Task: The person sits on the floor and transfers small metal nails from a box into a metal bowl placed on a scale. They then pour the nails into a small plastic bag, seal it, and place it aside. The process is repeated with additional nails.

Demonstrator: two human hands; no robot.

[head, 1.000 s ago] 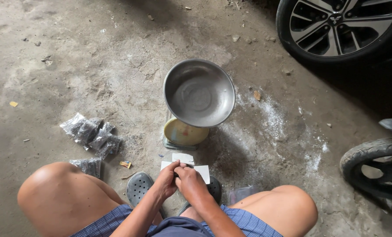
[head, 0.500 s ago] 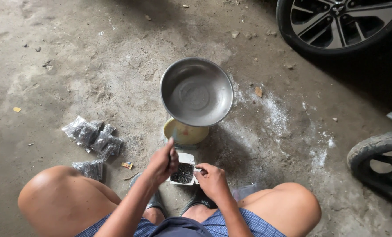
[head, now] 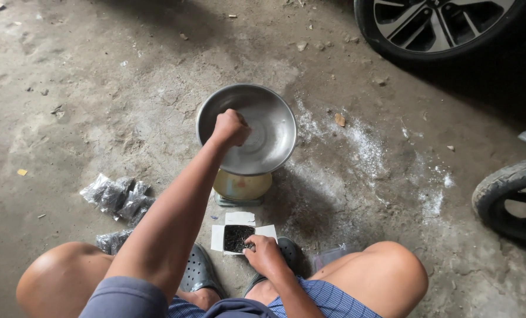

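- The person's left hand [head: 230, 128] is stretched out over the round, shiny steel bowl [head: 269, 126], its fingers curled into a fist; whether anything is held inside the fist cannot be told
- The steel bowl sits as the pan on a small yellow-faced weighing scale [head: 241, 187], which stands on the rough grey concrete floor [head: 98, 88] just ahead of the person's feet
- The right hand [head: 264, 255] rests at the edge of a small open white cardboard box [head: 238, 237] full of dark little metal pieces, fingertips pinched narrow on its rim and steadying it
- To add the pieces well, the fist would best open low and near the bowl's middle, so that nothing bounces out and the pan stays level on the scale
- Keeping the box braced seems wise, since it is light and sits close to the dark rubber clog [head: 197, 272]
- Clear plastic packets of dark pieces [head: 117, 195] lie to the left, apart from the scale
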